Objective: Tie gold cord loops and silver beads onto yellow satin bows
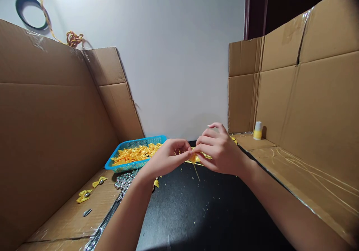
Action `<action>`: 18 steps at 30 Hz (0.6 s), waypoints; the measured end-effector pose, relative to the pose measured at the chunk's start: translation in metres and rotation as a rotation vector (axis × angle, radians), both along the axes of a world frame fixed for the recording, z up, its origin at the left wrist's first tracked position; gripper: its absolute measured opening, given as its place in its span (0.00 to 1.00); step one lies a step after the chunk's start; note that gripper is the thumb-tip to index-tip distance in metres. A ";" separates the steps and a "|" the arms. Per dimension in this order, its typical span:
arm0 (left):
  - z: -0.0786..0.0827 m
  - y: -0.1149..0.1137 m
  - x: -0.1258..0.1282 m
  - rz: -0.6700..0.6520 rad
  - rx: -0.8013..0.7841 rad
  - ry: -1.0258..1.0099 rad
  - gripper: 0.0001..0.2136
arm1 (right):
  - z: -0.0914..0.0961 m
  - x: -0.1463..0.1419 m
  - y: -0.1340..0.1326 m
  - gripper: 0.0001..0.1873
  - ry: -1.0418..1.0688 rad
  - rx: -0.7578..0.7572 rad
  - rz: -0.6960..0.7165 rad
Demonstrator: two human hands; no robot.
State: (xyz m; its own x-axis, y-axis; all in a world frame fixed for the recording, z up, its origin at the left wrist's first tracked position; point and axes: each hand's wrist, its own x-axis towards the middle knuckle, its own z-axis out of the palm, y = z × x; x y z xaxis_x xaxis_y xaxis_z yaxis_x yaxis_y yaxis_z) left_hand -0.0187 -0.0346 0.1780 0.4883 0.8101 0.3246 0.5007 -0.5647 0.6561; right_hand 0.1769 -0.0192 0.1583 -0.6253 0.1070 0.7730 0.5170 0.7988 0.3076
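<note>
Above the far part of the black table (196, 213), my two hands meet at a small piece of yellow ribbon (194, 158). My left hand (169, 157) pinches it between thumb and fingertips. From the other side, my right hand (217, 149) grips it with thumb and fingers, its index finger raised and bent. A thin gold strand (198, 173) hangs below the ribbon. My fingers cover most of the piece, so its full shape is hidden. Gold strands (207, 156) lie behind my hands.
A blue plastic basket (123, 169) of yellow ribbon pieces (137, 154) stands left. Silver beads (125, 180) lie before it, near two yellow bows (84, 195). A thread spool (257, 130) and loose threads (311, 169) sit right. Cardboard walls (50, 124) flank both sides.
</note>
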 end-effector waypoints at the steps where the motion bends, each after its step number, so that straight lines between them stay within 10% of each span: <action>1: 0.000 0.001 -0.001 -0.001 -0.010 -0.002 0.12 | -0.001 0.000 0.001 0.06 -0.005 0.013 -0.013; 18: 0.001 0.003 -0.002 -0.063 -0.070 -0.012 0.10 | -0.004 -0.006 0.004 0.07 0.084 0.091 0.007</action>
